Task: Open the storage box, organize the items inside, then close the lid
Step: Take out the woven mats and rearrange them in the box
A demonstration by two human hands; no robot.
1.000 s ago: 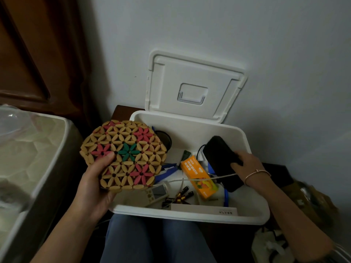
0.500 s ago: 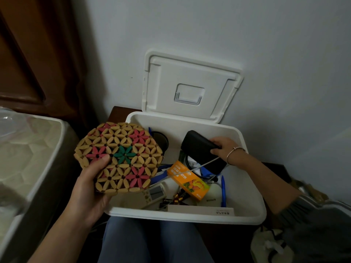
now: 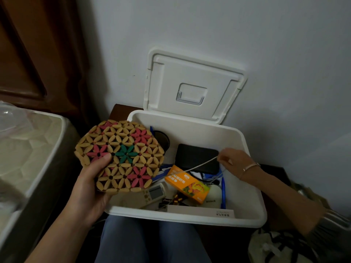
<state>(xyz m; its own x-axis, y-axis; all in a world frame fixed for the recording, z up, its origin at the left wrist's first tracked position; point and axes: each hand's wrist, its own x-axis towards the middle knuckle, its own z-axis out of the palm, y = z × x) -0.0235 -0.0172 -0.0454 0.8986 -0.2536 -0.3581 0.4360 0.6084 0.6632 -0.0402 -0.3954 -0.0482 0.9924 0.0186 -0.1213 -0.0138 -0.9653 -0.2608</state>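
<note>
Your mat [image 3: 119, 156] is tan with pink flowers and one green in the middle. The box [image 3: 247, 188] is white, carton [image 3: 187, 184] orange, pouch [image 3: 195, 157] black.

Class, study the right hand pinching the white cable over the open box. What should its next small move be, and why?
Probably lift the white cable clear and coil it. The right hand pinches it, it trails across the orange carton and black case inside the storage box, and the left hand holds the beaded mat.
</note>
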